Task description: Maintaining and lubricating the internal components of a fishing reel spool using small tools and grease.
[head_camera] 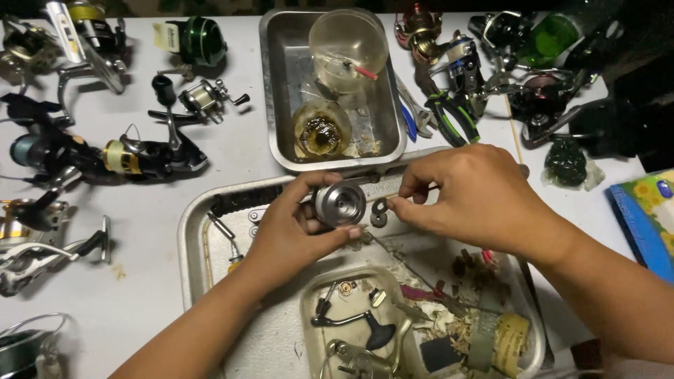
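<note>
My left hand [288, 228] grips a round silver metal spool [340, 204] with its open face turned toward me, held above a large metal tray [193, 231]. My right hand [472, 193] is close beside it on the right, its thumb and fingers pinched on a thin rod or small part near the spool; I cannot make out the part clearly. Two small dark washers [380, 210] lie on the tray just under the fingertips. A smaller dish [309, 309] inside the tray holds a black crank handle [358, 324] and several small reel parts.
A deep steel pan [277, 84] at the back holds a clear plastic bowl [349, 45] and a greasy cup [321, 131]. Several fishing reels [119, 154] lie to the left and back right. Pliers [456, 116] and a wrench [415, 105] lie beside the pan. A blue packet [649, 217] is far right.
</note>
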